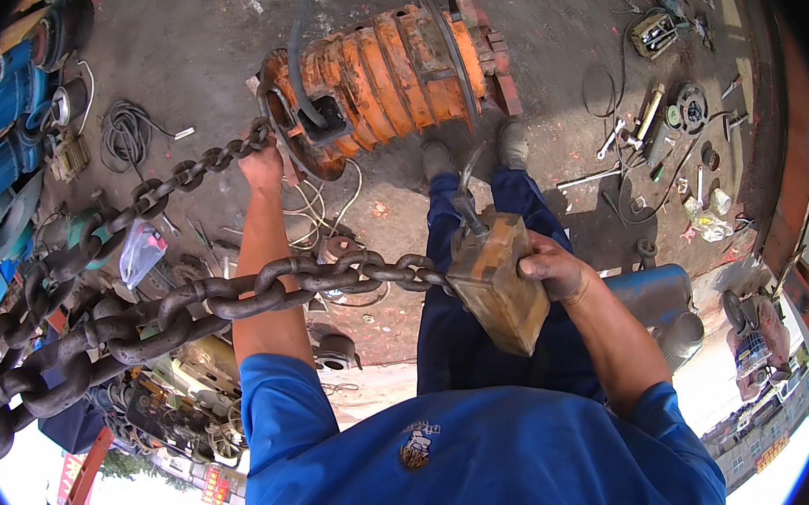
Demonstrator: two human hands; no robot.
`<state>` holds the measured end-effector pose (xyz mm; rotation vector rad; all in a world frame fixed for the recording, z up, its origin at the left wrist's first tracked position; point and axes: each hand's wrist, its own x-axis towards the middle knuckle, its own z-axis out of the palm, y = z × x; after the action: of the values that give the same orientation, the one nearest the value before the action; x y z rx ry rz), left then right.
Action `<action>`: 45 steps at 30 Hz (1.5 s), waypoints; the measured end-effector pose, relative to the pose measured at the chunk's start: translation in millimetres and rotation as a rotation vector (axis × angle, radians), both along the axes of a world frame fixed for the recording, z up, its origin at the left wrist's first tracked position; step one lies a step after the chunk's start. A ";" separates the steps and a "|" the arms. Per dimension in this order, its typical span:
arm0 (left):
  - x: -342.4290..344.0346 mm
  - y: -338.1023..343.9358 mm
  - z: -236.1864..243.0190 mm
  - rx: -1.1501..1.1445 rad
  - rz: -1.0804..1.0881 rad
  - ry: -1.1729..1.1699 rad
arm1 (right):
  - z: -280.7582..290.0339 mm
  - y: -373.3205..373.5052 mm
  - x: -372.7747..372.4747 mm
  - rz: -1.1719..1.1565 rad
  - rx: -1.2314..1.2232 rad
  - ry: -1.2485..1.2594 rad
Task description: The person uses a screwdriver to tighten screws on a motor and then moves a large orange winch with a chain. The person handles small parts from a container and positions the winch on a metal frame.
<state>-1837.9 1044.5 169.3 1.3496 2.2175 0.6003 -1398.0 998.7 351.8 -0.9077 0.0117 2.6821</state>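
Observation:
A large ribbed orange motor lies on its side on the floor in front of my feet. My left hand is closed at the end of a heavy steel chain, beside the motor's left flange; its fingertips are partly hidden. My right hand grips the side of a worn yellow, block-shaped control box, thumb on its face. A curved metal hook shows just beyond the box. Another run of thick chain crosses over my left forearm toward the box.
Blue motors and machine parts crowd the left side. A coiled cable and a plastic bag lie nearby. Scattered tools, a parts box and a round disc lie at right. A blue cylinder is behind my right arm.

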 end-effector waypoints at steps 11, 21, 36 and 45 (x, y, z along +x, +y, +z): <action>59.0 -78.4 30.6 -0.137 0.025 -0.112 | 3.7 -10.6 22.3 -0.020 -0.106 0.060; 267.6 -96.0 70.2 -0.617 0.001 -0.675 | -6.9 12.9 42.7 -0.033 -0.069 0.071; 334.9 -10.9 19.5 -0.355 0.343 -0.480 | -70.0 83.6 104.2 -0.342 -0.100 -0.104; 310.3 95.2 12.7 -0.527 0.461 -0.648 | -63.2 51.6 187.5 -0.327 -0.131 -0.214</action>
<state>-1527.6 1139.7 182.0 0.3084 1.9250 0.4648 -1210.4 1050.3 288.6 -1.1211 0.2670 2.2949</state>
